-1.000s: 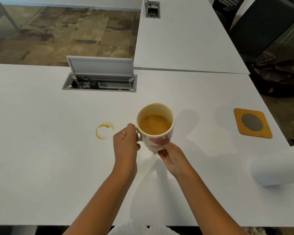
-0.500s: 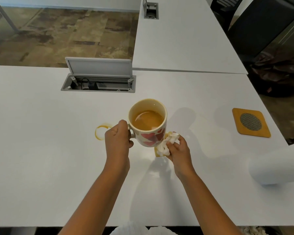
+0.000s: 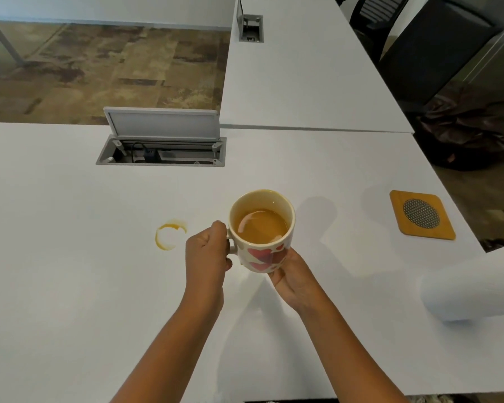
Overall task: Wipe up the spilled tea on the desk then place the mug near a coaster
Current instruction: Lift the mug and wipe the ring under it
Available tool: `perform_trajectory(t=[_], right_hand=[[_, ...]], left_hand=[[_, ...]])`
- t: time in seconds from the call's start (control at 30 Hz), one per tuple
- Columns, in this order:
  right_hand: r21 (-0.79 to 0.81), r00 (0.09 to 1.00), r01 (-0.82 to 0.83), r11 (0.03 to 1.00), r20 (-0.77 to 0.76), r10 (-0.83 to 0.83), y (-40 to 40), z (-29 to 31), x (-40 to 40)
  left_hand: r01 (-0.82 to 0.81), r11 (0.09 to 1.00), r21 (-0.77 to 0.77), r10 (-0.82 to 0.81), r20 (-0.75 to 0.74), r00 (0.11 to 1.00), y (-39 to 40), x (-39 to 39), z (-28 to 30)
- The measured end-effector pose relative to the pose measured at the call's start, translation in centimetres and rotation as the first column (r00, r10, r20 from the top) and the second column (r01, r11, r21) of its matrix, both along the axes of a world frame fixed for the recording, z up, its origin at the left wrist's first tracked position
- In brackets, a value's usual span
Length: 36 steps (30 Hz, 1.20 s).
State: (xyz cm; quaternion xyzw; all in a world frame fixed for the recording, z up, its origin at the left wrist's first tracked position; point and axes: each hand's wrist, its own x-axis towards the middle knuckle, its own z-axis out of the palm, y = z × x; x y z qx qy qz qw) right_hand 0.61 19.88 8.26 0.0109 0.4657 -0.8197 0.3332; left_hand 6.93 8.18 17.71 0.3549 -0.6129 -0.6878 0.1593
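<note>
The mug (image 3: 262,231) hangs upright above the desk (image 3: 70,286), mouth up, handle toward nine o'clock. The left hand (image 3: 207,257) grips that handle; the right hand (image 3: 291,274) cups its base, fingers curled underneath. A tea ring (image 3: 170,234) at nine o'clock remains unwiped. The coaster (image 3: 422,214) lies well apart at three o'clock, so placing is also left.

Heart-print mug (image 3: 262,237) upright, tea-filled; tea ring (image 3: 169,235) left; coaster (image 3: 422,215) right.
</note>
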Motion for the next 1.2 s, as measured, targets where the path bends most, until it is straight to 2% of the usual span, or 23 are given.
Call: perform_trajectory(t=[0.07,0.13,0.37,0.57,0.73,0.9,1.2], right_hand=[[-0.118,1.000,-0.004,0.993,0.031,0.008,-0.1,0.4,-0.1],[-0.165,0.997,-0.001,0.986,0.073,0.013,0.1,0.6,-0.2],[-0.172,0.988,0.030,0.985,0.153,-0.003,0.7,-0.4,-0.1],[-0.293,0.966,0.118,0.949,0.254,-0.042,1.8,-0.1,0.7],[-0.285,0.956,0.212,0.935,0.258,-0.138,1.4,0.8,2.3],[-0.288,0.916,0.323,0.902,0.334,-0.221,0.8,0.8,3.8],[-0.320,0.929,0.197,0.927,0.362,-0.072,-1.4,1.2,3.4]], left_hand=[[0.001,1.000,-0.007,-0.001,0.006,1.000,0.1,-0.1,-0.2],[0.001,1.000,-0.019,0.000,0.020,1.000,0.2,-0.2,-0.5],[-0.003,0.997,-0.075,0.006,0.033,0.999,-0.2,-0.4,-1.3],[-0.023,0.997,-0.079,0.024,0.013,1.000,-0.1,-0.8,-1.3],[-0.051,0.995,-0.082,0.051,-0.001,0.999,0.4,-1.5,-1.0],[-0.085,0.995,-0.052,0.085,-0.017,0.996,1.0,-2.2,-1.0],[-0.039,0.997,-0.065,0.038,-0.023,0.999,1.7,-2.5,-0.9]])
